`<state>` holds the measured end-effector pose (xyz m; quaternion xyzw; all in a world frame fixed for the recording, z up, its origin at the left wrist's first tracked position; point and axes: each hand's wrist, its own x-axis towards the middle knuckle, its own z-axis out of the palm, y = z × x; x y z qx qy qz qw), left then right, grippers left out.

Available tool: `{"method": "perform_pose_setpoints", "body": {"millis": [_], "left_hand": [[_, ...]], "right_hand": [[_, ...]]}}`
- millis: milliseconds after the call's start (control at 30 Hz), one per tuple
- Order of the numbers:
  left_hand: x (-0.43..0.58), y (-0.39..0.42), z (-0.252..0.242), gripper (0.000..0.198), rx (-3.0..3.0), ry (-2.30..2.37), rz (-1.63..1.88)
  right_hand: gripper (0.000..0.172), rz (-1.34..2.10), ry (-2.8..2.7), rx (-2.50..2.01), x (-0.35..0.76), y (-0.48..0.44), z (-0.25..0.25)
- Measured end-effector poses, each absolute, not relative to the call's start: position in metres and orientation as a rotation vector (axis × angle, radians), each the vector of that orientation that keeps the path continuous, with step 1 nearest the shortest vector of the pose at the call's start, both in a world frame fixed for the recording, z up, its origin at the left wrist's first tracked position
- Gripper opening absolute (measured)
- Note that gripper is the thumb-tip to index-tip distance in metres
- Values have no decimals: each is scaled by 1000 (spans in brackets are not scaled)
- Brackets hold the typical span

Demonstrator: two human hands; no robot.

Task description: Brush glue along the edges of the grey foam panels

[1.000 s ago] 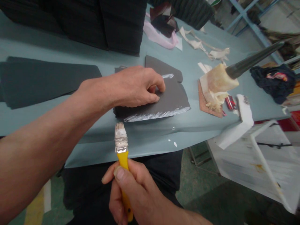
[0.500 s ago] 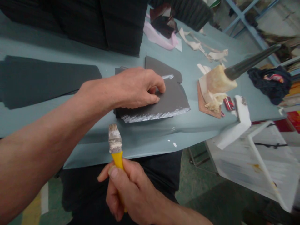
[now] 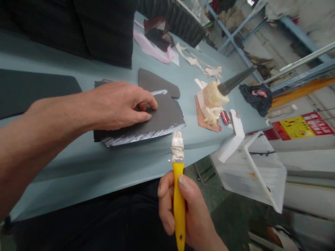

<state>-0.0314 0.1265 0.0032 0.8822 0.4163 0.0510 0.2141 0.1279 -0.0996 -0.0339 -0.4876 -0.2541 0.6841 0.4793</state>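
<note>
My left hand (image 3: 123,104) rests on a stack of dark grey sheets (image 3: 167,109), its fingers bent down and its thumb and forefinger apart. White streaks run along the front edge of the top sheet, and another white patch shows beyond the fingertips. My right hand (image 3: 191,205) is closed around the yellow handle of a brush (image 3: 179,188). The brush stands bristles up, its white-coated tip just below the right front corner of the stack. Behind the stack lies another grey piece (image 3: 157,82).
Tall dark stacks (image 3: 104,31) stand at the back left of the blue-green table (image 3: 146,157), with dark sheets (image 3: 36,90) at left. Right of the grey sheets are a pale block with a dark cone (image 3: 214,96), a red can (image 3: 225,118) and a white strip (image 3: 231,137).
The view has turned right, so the table's things appear further left. My right hand has carried the brush rightward, from below the stack's left end to its right front corner. My left hand stays on the sheets.
</note>
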Motion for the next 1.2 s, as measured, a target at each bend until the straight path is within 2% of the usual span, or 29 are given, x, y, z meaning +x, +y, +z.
{"method": "perform_pose_setpoints", "body": {"millis": [133,467,667,1200], "left_hand": [[-31,127,3,46,2441,1160,132],[-31,127,0,47,2456,1160,155],[-31,130,-6,50,2502,1128,200],[-31,129,-6,51,2514,1141,200]], "right_hand": [[48,1581,-637,-1251,137,-86,-29],[49,1753,-666,-1186,127,-85,-36],[47,1638,-685,-1261,133,-76,-36],[48,1822,-715,-1199,121,-79,-39]]}}
